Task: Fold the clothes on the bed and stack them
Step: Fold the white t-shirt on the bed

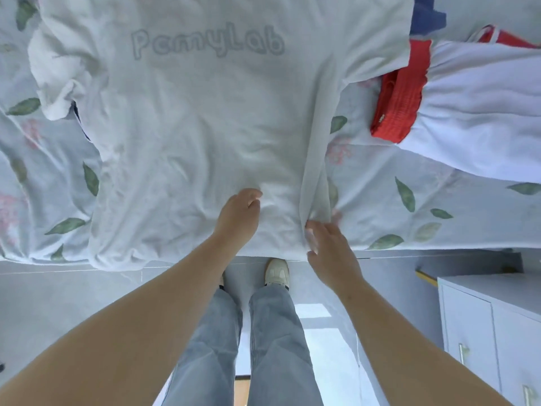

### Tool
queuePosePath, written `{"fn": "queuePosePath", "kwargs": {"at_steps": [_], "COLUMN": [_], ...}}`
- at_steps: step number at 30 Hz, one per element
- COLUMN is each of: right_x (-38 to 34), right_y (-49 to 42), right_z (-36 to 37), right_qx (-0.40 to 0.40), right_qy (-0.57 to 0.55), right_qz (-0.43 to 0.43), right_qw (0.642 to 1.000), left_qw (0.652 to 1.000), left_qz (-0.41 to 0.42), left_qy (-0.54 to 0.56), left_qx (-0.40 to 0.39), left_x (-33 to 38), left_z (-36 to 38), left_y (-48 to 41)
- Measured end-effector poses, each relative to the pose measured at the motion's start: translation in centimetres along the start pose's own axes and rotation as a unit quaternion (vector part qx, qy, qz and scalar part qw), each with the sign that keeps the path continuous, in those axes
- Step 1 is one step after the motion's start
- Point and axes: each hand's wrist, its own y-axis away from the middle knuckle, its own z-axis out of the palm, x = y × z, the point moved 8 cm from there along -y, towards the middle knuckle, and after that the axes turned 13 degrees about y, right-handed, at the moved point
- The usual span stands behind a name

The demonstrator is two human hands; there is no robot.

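A white T-shirt (187, 112) with pale "PemyLab" lettering lies spread on the leaf-patterned bed sheet (409, 218), its hem at the bed's near edge. Its right side is folded inward into a long narrow strip. My right hand (328, 247) pinches the bottom corner of that folded strip at the hem. My left hand (238, 215) rests on the shirt's lower middle, fingers curled against the cloth. To the right lie a red garment (398, 98) and a white garment (483, 112).
A crumpled white cloth (55, 74) lies at the shirt's left shoulder. Something dark blue (427, 16) shows at the top right. A white cabinet (491, 323) stands on the floor to the right. My legs and shoes are below the bed edge.
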Motion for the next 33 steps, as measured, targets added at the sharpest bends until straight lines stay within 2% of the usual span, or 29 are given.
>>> {"fn": "queuePosePath", "kwargs": {"at_steps": [3,5,7,10,11,14,16,19,25,27,30,31,33], "right_x": [0.4,2.0,4.8,10.1,11.2,11.9,11.7,11.5,14.7,13.5,10.2,9.8,10.7], "right_y": [-0.2,-0.2,0.4,2.2,2.5,2.3,1.9,1.6,3.4,2.9,1.0,0.5,0.3], "right_z": [-0.7,-1.0,-1.3,-1.7,-1.6,-0.6,0.3,1.2,0.4,-0.8,-1.8,-1.6,-1.8], "right_qx": [0.060,0.079,0.088,0.114,0.114,0.063,0.031,-0.006,0.048,0.080,0.075,0.062,0.061], "right_qy": [-0.013,-0.146,-0.272,-0.365,-0.370,-0.330,-0.333,-0.246,-0.244,-0.275,-0.242,-0.221,-0.218], "right_qz": [0.021,0.067,0.143,0.247,0.260,0.256,0.262,0.244,0.351,0.313,0.195,0.193,0.255], "right_qw": [0.998,0.984,0.948,0.890,0.885,0.906,0.905,0.938,0.903,0.906,0.948,0.954,0.940], "left_qw": [1.000,0.999,0.997,0.985,0.980,0.960,0.950,0.943,0.940,0.936,0.931,0.932,0.936], "left_qz": [-0.007,-0.010,-0.004,0.000,0.005,0.028,0.036,0.043,0.046,0.050,0.058,0.057,0.055], "left_qy": [-0.002,-0.017,-0.071,-0.160,-0.186,-0.262,-0.296,-0.315,-0.323,-0.334,-0.346,-0.343,-0.329], "left_qx": [-0.023,-0.036,-0.043,-0.063,-0.073,-0.092,-0.097,-0.100,-0.100,-0.099,-0.099,-0.103,-0.115], "left_x": [1.0,1.2,1.2,0.9,0.9,1.0,0.9,0.8,1.4,1.6,2.0,2.1,2.2], "left_z": [1.5,2.4,3.0,3.7,4.0,4.7,5.0,5.2,4.8,4.8,4.9,4.9,4.7], "left_y": [-0.8,-1.1,-1.3,-1.2,-1.0,-0.4,0.0,0.3,0.1,0.2,0.2,0.1,-0.1]}}
